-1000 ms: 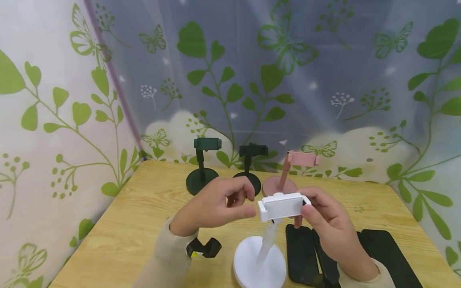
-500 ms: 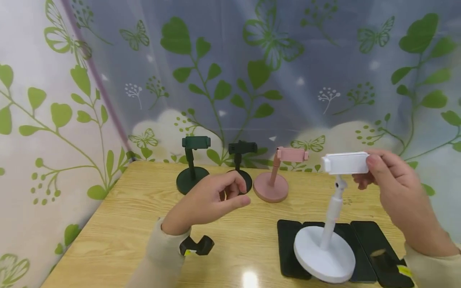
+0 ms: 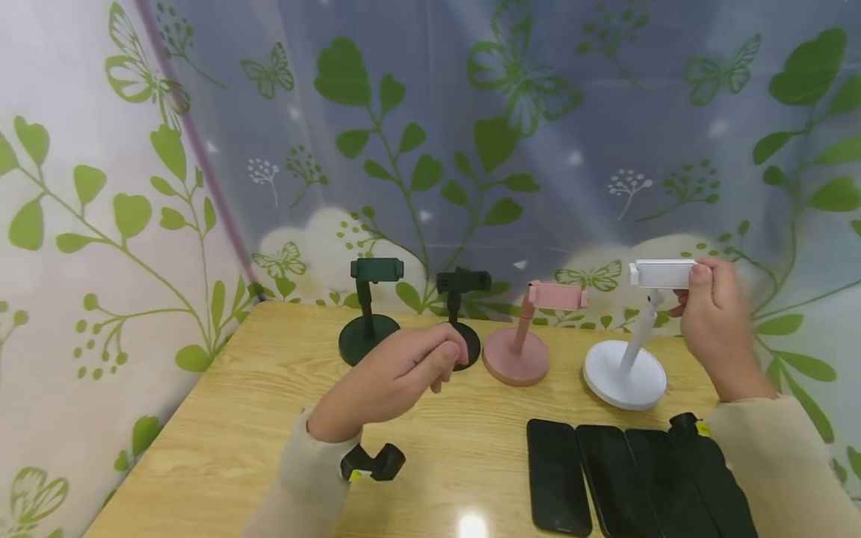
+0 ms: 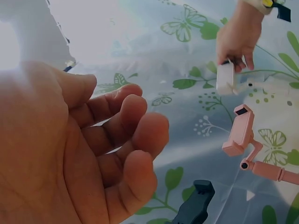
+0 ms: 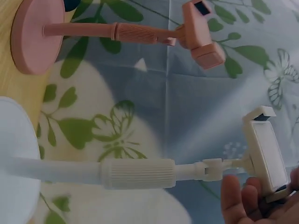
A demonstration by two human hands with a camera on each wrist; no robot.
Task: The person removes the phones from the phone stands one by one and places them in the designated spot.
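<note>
My right hand (image 3: 720,321) pinches the right end of the clamp on a white phone stand (image 3: 644,329) at the back right. Its round base is at or just above the tabletop; I cannot tell which. In the right wrist view my fingertips (image 5: 232,198) are at the lower end of the stand's clamp. My left hand (image 3: 397,381) hovers mid-table with fingers loosely curled and nothing in them, as the left wrist view of the hand (image 4: 93,144) confirms. To the left of the white stand is a pink phone stand (image 3: 516,357).
Further left stand a black phone stand (image 3: 464,282) and a dark green one (image 3: 363,340), in one row along the back of the wooden table (image 3: 255,418). Several black phones (image 3: 558,474) lie side by side at front right. A patterned curtain (image 3: 430,149) hangs behind.
My right hand has carried the white stand from the front middle, over the phones, to the back right beside the pink one. My left hand stays nearly in place, its fingers slightly more curled.
</note>
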